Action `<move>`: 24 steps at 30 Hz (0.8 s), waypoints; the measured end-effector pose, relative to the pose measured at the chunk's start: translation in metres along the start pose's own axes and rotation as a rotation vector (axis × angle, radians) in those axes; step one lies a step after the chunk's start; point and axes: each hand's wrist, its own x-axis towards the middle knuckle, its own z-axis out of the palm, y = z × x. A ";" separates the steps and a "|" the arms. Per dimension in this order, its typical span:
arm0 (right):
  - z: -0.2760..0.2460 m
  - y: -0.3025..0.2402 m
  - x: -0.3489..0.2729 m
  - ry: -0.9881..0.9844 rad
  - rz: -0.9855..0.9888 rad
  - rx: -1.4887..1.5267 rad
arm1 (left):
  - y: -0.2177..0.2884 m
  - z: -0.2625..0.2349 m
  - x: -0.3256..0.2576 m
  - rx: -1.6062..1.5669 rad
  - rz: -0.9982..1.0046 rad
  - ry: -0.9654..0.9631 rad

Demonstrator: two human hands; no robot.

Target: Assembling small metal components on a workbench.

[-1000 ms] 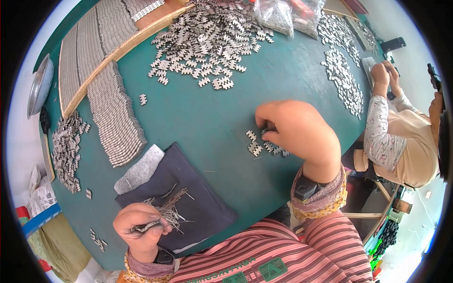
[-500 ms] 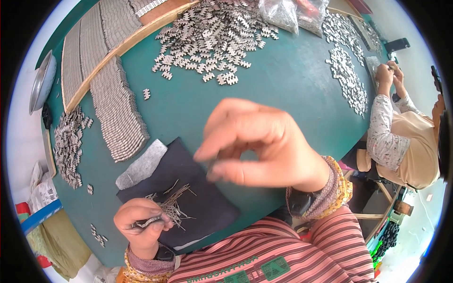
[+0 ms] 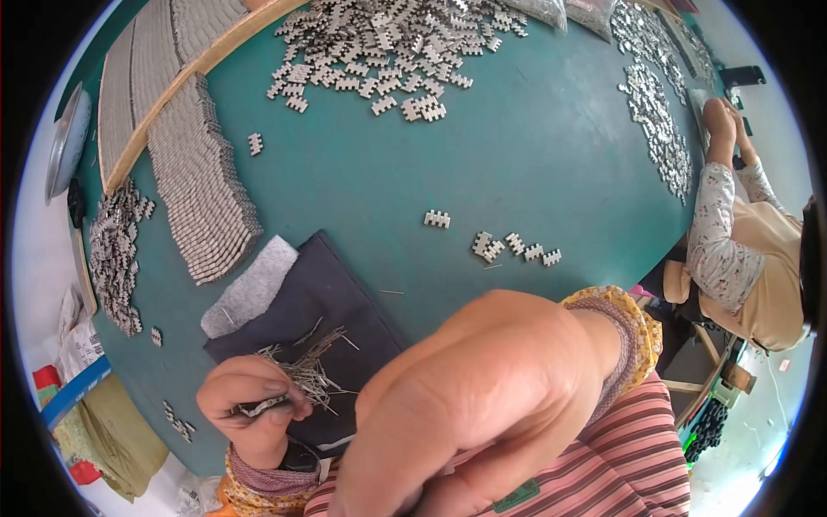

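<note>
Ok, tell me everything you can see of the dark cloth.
The dark cloth looks like matte, navy-black fabric with fairly straight edges. It lies mostly flat and at a slant on the green table, near the person's side. Grey, felt-like material shows beyond its upper-left edge, and a loose heap of thin metal pins lies on it. The left hand hides its lower-left part and the right hand its lower right; whether either touches it can't be told.
</note>
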 end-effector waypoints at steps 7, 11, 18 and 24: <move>-0.003 0.010 0.005 0.006 -0.240 -0.115 | 0.001 0.001 -0.002 0.016 0.004 0.016; -0.003 0.013 0.007 0.016 -0.332 -0.143 | 0.003 0.003 -0.001 0.024 0.017 0.027; -0.006 0.019 0.006 0.125 -0.227 -0.349 | -0.003 0.005 0.002 0.029 0.124 -0.021; -0.014 0.024 0.004 0.292 -0.234 -0.968 | 0.004 0.001 -0.001 0.007 0.057 -0.066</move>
